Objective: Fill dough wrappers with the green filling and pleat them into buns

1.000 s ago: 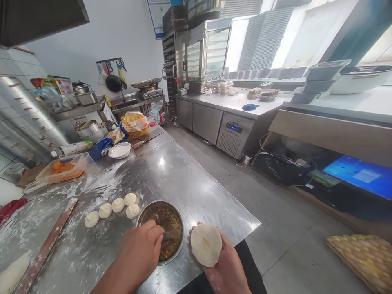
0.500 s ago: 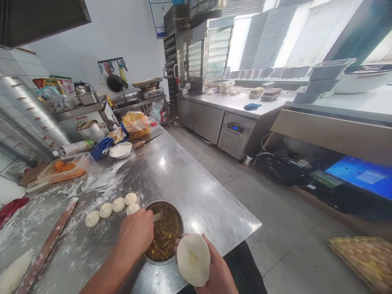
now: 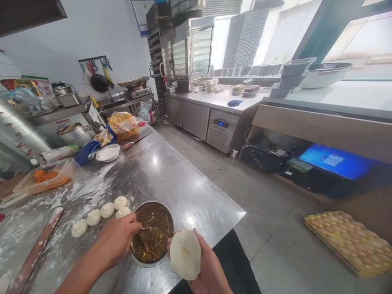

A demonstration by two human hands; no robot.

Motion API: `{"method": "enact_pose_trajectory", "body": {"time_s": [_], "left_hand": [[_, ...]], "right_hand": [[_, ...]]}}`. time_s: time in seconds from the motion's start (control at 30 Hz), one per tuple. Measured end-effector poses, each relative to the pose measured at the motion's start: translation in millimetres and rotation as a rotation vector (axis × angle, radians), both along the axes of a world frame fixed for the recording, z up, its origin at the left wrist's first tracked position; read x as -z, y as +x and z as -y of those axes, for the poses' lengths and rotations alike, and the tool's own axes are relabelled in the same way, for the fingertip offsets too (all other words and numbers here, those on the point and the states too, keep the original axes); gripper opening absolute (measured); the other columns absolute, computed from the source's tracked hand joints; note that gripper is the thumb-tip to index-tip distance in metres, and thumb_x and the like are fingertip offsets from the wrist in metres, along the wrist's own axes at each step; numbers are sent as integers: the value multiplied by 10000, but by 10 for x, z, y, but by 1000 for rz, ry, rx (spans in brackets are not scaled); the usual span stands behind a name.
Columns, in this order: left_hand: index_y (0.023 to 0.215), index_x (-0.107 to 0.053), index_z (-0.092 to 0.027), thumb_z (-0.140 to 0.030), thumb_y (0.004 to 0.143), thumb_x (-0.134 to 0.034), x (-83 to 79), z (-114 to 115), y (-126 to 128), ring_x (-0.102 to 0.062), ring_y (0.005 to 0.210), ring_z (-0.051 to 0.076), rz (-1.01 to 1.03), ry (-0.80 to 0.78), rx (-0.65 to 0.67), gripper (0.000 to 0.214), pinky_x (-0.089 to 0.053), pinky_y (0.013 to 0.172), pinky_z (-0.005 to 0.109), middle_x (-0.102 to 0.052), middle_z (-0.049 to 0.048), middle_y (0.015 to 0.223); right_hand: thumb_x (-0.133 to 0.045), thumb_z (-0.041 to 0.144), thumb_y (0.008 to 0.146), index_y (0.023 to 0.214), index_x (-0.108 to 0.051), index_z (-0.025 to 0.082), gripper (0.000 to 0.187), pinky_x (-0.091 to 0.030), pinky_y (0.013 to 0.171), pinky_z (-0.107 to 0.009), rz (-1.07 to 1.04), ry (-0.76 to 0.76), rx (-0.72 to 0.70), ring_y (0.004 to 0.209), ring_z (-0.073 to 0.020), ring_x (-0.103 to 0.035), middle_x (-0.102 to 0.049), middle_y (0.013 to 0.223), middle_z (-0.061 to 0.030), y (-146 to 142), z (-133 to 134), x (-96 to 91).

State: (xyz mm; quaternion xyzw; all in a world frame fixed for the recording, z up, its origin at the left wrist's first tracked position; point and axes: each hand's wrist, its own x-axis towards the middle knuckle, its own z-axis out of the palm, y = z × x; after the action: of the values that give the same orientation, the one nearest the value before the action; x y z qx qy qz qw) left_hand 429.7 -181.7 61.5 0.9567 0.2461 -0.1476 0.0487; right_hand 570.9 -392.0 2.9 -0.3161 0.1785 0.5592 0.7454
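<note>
My left hand (image 3: 118,239) is closed around a thin utensil whose tip sits in the brown filling of a round metal bowl (image 3: 152,234) at the near edge of the steel table (image 3: 171,175). My right hand (image 3: 208,271) cradles a flat round white dough wrapper (image 3: 185,254) just right of the bowl, over the table's edge. Several small dough balls (image 3: 101,212) lie in a row on the floured surface left of the bowl.
A long wooden rolling stick (image 3: 35,251) lies at the left. Further back on the table are an orange-lidded plastic box (image 3: 43,179), a white plate (image 3: 108,152) and a yellow bag (image 3: 123,124). An egg tray (image 3: 352,243) sits on the floor at right.
My left hand has drawn the utensil across the bowl toward its left side. My right hand has brought the dough wrapper left, closer to the bowl's rim. The view has shifted slightly.
</note>
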Motion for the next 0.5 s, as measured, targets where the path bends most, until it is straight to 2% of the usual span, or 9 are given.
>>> {"method": "enact_pose_trajectory", "body": {"time_s": [0.13,0.2,0.3,0.37,0.5], "left_hand": [[1083,-726,-319,-197,1018,-404,-70,-16,20,-635,841,144,29,70,-41,350,-445,738,252,-629,27,1028],[1138,-704,-306,-144,1008,-377,-3,-12,136,-637,884,152,37,116,-48,388,-453,762,267,-626,40,1097],[1149,-696,-298,-114,985,-403,126,66,263,-648,920,161,23,87,2,383,-457,767,274,-627,46,1120],[1106,-702,-295,-135,983,-427,143,166,226,-657,880,159,7,57,35,341,-450,729,272,-634,41,1077],[1011,-721,-308,-202,1016,-421,31,325,-38,-665,825,152,24,-5,28,318,-437,708,268,-644,28,995]], "right_hand": [[-818,520,774,998,-760,127,456,-614,833,-399,1,-1,-5,968,-337,-770,-813,928,-129,-26,10,2],[-825,511,768,998,-759,138,443,-619,811,-398,-1,-11,-3,959,-336,-771,-812,918,-122,-31,8,18],[-828,510,771,1006,-756,141,443,-622,789,-388,-13,-17,6,957,-333,-772,-809,894,-116,-19,-5,59],[-817,529,784,1012,-755,138,456,-621,791,-386,-20,-15,10,959,-331,-773,-808,886,-115,-11,-10,82],[-793,560,806,1029,-756,132,484,-618,799,-379,-14,-14,11,964,-329,-775,-809,893,-118,-28,-5,69]]}}
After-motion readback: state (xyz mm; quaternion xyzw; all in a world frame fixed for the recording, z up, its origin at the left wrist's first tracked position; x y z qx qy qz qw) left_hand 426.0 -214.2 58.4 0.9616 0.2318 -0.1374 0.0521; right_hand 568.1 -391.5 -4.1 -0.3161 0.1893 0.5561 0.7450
